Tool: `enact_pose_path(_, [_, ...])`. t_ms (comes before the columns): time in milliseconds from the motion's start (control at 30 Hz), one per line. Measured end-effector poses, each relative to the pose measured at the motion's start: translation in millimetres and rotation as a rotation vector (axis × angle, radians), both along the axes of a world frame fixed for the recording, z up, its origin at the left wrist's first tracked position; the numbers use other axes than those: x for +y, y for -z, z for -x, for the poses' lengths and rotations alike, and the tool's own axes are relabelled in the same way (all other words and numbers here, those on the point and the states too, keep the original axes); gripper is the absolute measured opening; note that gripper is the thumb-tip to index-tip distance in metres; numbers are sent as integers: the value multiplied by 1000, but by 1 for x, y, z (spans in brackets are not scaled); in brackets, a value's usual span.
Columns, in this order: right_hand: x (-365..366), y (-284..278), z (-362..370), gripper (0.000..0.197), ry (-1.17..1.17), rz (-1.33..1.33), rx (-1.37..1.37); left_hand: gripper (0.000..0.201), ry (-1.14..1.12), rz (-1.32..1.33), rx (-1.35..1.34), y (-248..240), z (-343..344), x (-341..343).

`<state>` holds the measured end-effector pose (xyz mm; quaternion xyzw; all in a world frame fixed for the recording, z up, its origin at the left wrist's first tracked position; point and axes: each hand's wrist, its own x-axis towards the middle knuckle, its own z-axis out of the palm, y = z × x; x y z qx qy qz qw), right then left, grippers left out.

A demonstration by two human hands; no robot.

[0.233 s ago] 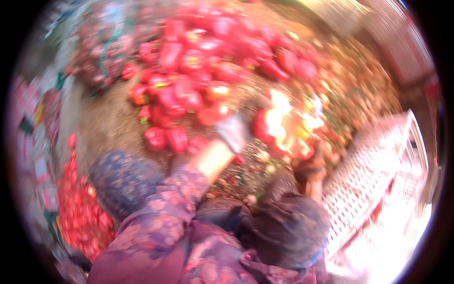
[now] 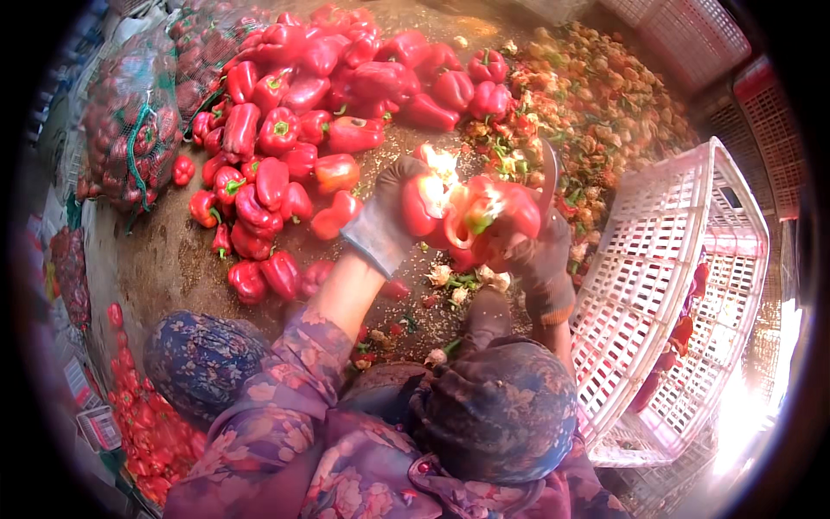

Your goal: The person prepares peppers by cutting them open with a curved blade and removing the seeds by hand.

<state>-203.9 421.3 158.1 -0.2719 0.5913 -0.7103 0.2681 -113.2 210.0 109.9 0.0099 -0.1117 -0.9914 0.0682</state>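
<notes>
My left hand (image 2: 393, 212), in a grey glove, is closed on the left side of a red bell pepper (image 2: 421, 206). The pepper is split apart, and its pale inside shows in bright sunlight. On its right side my right hand (image 2: 542, 264), in a dark glove with an orange cuff, is closed round a knife (image 2: 550, 177) whose blade points up and away from me. Its handle is hidden in the fist. The right fingers also touch the opened pepper's right part (image 2: 519, 209). Pale cut-out cores (image 2: 458, 281) lie just below the hands.
A heap of red bell peppers (image 2: 277, 182) covers the ground ahead and left. Filled net sacks (image 2: 130, 130) stand beyond it. Many discarded cores (image 2: 605, 112) are piled at far right. A white plastic crate (image 2: 644, 303) with red pieces inside leans at my right. More peppers (image 2: 156, 424) lie at near left.
The whole view has shifted, so the pepper heap and the crate sit further left in the picture. The earlier blur is gone. Both hands stay at the pepper.
</notes>
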Motion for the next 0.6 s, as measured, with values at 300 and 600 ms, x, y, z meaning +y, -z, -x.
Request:
enact_pose_path(300, [-12, 9, -12, 38, 111, 98, -305, 33, 78, 232, -289, -74, -30, 9])
enact_pose_path(600, [-15, 9, -19, 45, 302, -717, 630, 47, 236, 293, -282, -85, -27, 51])
